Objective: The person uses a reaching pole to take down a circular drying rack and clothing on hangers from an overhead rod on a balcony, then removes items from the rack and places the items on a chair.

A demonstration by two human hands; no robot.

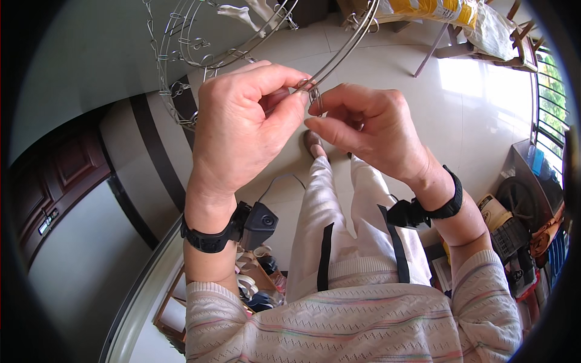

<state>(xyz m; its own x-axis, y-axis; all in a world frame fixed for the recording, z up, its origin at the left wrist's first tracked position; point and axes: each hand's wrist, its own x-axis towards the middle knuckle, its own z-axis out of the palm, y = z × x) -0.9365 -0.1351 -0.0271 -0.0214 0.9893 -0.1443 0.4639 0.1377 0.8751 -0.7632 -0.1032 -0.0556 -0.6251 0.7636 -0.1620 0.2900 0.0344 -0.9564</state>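
Note:
A round stainless-steel wire drying hanger (348, 49) with several wire clips hangs before me, its rings running out of the top of the view. My left hand (247, 122) is closed at the outer ring, thumb and index finger pinching it where a small wire clip (314, 96) is attached. From the other side my right hand (370, 125) meets this clip. Its index fingertip touches the clip's lower loop, while the thumb lies just below; whether they grip it is unclear. More clips (199, 44) dangle from the inner rings at upper left.
A dark wooden door (68, 163) is at the left. Footwear (254, 290) sits on a low shelf below my left arm. A wooden stand (522, 50) with a yellow-wrapped bundle (426, 11) is at upper right. Beside the barred window (551, 90), a bucket (492, 211) and a dark crate (510, 236) are piled.

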